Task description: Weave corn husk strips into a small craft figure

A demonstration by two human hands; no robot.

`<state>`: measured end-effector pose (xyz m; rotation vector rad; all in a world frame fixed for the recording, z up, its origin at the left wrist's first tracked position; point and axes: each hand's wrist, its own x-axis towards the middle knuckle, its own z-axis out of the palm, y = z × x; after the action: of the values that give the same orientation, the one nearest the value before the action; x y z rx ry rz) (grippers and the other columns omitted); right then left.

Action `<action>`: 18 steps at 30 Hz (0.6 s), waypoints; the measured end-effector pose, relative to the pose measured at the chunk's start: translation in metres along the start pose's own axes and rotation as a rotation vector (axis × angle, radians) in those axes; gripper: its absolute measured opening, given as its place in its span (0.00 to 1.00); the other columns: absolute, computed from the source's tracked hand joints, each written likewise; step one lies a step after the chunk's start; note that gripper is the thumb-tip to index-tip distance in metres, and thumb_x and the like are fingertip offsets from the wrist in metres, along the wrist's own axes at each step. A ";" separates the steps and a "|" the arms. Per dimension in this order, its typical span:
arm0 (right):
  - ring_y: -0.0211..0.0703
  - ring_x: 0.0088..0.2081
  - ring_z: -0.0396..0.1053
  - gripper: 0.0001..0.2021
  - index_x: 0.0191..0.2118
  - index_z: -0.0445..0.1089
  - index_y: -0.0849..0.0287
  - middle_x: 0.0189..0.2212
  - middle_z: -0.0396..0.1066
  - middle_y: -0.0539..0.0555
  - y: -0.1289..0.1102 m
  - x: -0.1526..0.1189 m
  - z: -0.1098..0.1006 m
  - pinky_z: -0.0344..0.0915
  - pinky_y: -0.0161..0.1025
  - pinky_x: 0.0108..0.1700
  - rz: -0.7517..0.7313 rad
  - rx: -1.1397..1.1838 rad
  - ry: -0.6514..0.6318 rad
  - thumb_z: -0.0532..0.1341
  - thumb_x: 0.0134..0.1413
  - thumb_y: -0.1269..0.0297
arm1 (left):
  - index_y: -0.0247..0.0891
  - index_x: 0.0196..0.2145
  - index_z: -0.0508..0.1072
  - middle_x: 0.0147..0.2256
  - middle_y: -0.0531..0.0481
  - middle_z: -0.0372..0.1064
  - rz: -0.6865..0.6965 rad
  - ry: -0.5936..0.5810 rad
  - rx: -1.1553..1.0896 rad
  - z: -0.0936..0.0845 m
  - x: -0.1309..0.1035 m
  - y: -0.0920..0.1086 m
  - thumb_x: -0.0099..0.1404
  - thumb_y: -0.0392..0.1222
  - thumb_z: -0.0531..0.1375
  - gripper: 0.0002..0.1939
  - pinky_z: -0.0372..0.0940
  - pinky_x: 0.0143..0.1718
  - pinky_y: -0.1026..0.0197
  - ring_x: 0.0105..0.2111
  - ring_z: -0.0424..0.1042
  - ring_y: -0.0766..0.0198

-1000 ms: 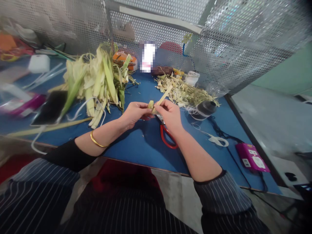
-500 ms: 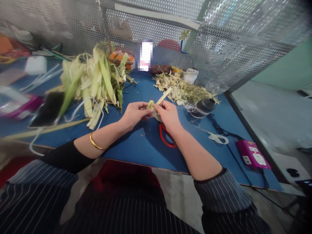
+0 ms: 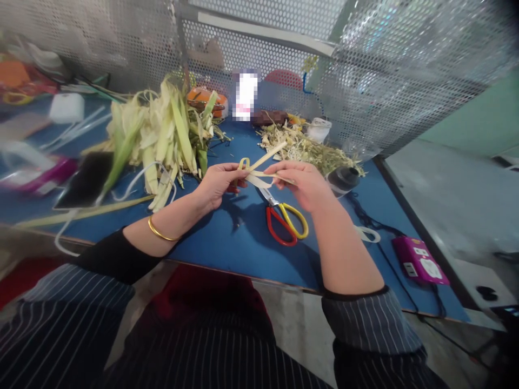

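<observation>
Pale, thin husk strips (image 3: 260, 182), looped at one end, span between the hands (image 3: 219, 186).

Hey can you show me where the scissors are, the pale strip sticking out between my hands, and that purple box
Scissors (image 3: 272, 201): head view, on the metal just above the handles.
Pale strip (image 3: 266, 156): head view, midway along its protruding length.
Purple box (image 3: 417, 261): head view, middle of its top face.
</observation>
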<state>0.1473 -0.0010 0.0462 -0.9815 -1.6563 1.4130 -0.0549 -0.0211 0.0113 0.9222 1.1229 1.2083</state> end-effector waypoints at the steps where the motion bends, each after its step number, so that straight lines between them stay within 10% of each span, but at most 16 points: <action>1: 0.36 0.27 0.66 0.10 0.35 0.77 0.61 0.26 0.71 0.52 0.000 0.000 -0.001 0.65 0.38 0.34 0.012 0.082 -0.007 0.59 0.47 0.68 | 0.35 0.33 0.78 0.25 0.51 0.72 -0.005 -0.009 0.010 0.000 -0.001 0.000 0.52 0.40 0.68 0.10 0.59 0.21 0.69 0.24 0.71 0.70; 6: 0.39 0.33 0.70 0.13 0.42 0.76 0.59 0.34 0.74 0.54 0.002 0.000 0.007 0.68 0.41 0.39 -0.039 0.210 -0.042 0.62 0.47 0.68 | 0.35 0.35 0.78 0.25 0.51 0.72 0.049 -0.040 0.085 0.000 -0.002 -0.001 0.53 0.41 0.68 0.11 0.59 0.21 0.69 0.23 0.69 0.71; 12: 0.34 0.29 0.65 0.08 0.26 0.72 0.58 0.24 0.68 0.49 0.008 -0.001 0.027 0.62 0.36 0.34 -0.274 -0.135 0.283 0.62 0.53 0.63 | 0.33 0.36 0.78 0.25 0.50 0.72 0.171 -0.057 0.245 0.006 -0.007 0.000 0.55 0.38 0.66 0.10 0.58 0.20 0.68 0.21 0.67 0.72; 18: 0.31 0.20 0.57 0.08 0.26 0.67 0.58 0.20 0.64 0.46 0.012 0.000 0.031 0.53 0.33 0.24 -0.157 -0.076 0.278 0.60 0.53 0.62 | 0.32 0.35 0.76 0.24 0.50 0.72 0.178 -0.051 0.265 0.010 -0.008 -0.003 0.55 0.34 0.64 0.08 0.61 0.22 0.68 0.22 0.69 0.71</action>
<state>0.1204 -0.0133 0.0302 -1.0158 -1.5517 1.0651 -0.0442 -0.0288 0.0119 1.2701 1.1980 1.1886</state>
